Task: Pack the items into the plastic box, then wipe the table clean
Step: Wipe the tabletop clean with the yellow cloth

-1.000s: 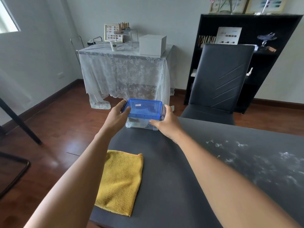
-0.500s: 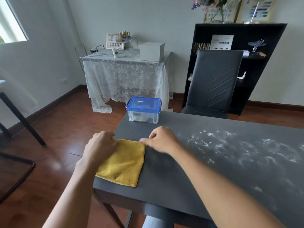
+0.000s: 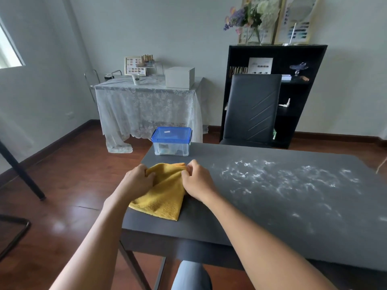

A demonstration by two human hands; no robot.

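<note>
Hands [image 3: 137,181] [image 3: 196,182] bunching yellow cloth [image 3: 165,195], dusty table [image 3: 272,206]

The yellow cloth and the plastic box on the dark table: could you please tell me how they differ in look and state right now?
The yellow cloth is soft and opaque, bunched at its far edge; the plastic box is rigid and see-through, with a blue lid closed on top. The cloth is gripped by the left hand and the right hand; the box stands untouched near the far corner. Both rest on the dark table, left of the white powder.
</note>
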